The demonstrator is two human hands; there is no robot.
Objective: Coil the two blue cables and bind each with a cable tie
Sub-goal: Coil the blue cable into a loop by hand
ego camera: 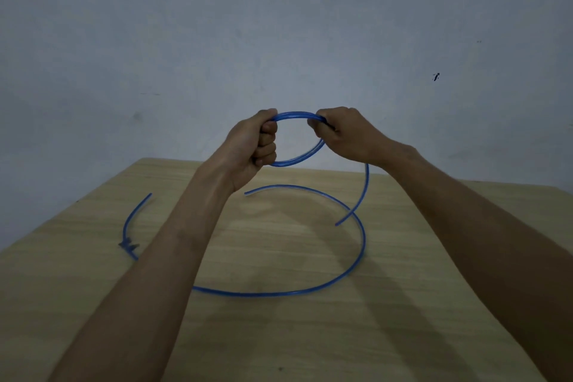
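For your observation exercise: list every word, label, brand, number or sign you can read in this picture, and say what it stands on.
None can be read.
The blue cable held in both hands shows no print.
The wooden table and the wall carry only smudges and specks, no lettering.

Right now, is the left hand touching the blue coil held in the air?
Touching. The head view shows the left hand with its fingers closed around the left side of the raised coil, which runs into the fist with no gap.
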